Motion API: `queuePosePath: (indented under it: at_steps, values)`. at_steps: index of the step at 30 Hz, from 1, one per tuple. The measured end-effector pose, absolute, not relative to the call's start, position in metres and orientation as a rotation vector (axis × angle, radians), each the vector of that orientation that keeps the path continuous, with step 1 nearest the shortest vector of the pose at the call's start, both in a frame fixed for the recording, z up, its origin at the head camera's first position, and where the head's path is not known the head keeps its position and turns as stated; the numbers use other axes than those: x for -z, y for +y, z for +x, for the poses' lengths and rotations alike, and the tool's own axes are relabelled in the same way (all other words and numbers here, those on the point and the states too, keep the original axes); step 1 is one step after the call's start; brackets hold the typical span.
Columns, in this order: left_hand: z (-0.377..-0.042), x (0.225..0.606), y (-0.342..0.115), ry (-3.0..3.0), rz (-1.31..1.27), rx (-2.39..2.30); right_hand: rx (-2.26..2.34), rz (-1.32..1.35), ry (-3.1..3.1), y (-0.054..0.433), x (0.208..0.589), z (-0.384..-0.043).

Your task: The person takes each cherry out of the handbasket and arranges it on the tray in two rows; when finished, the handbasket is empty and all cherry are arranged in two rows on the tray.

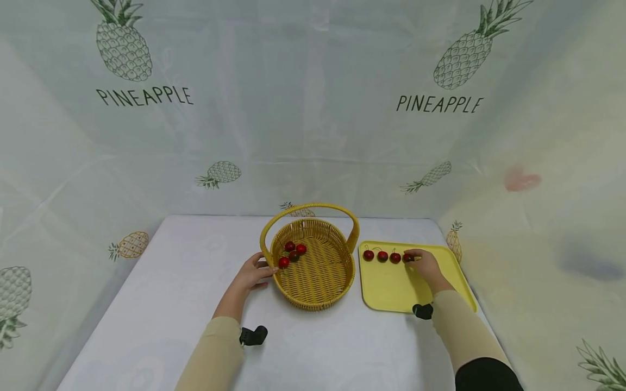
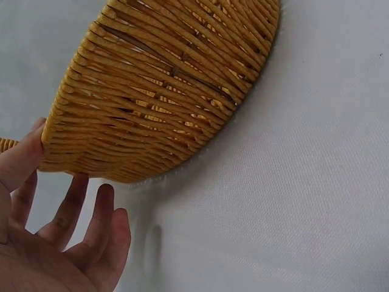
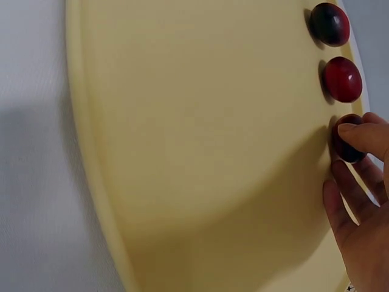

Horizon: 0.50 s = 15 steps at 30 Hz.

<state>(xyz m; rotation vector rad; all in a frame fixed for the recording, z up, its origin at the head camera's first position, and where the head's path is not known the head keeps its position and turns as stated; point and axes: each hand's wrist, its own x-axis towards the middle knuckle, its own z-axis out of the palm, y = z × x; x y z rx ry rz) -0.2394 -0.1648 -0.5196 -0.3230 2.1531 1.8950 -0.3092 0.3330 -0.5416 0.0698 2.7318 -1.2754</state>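
Observation:
My left hand (image 1: 253,271) grips the left rim of a round yellow wicker basket (image 1: 318,301) with a tall arched handle, just beside the handle's base. In the left wrist view, the thumb lies against the woven wall (image 2: 152,91) and the other fingers spread below it. Several red cherries (image 1: 290,246) lie in the basket's left part. Over at the yellow tray (image 1: 391,296), my right hand (image 1: 424,266) pinches a dark red cherry (image 3: 347,139) between thumb and fingers, low over the tray's surface. Three more cherries (image 1: 382,256) with stems sit in a row to its left along the far edge.
Basket and tray stand side by side on a white-covered table (image 1: 323,353), a narrow gap between them. A pale curtain (image 1: 313,136) printed with pineapples hangs behind and at both sides. The basket's handle (image 1: 310,205) arches high over its far side.

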Motion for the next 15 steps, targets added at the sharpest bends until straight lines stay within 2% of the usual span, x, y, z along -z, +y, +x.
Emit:
queuePosePath:
  at_steps: [15]
  values:
    - [-0.2387,0.5187,-0.1646,2.143,-0.329,-1.908,1.22,0.05,2.763,0.3333,0.5399,-0.309]
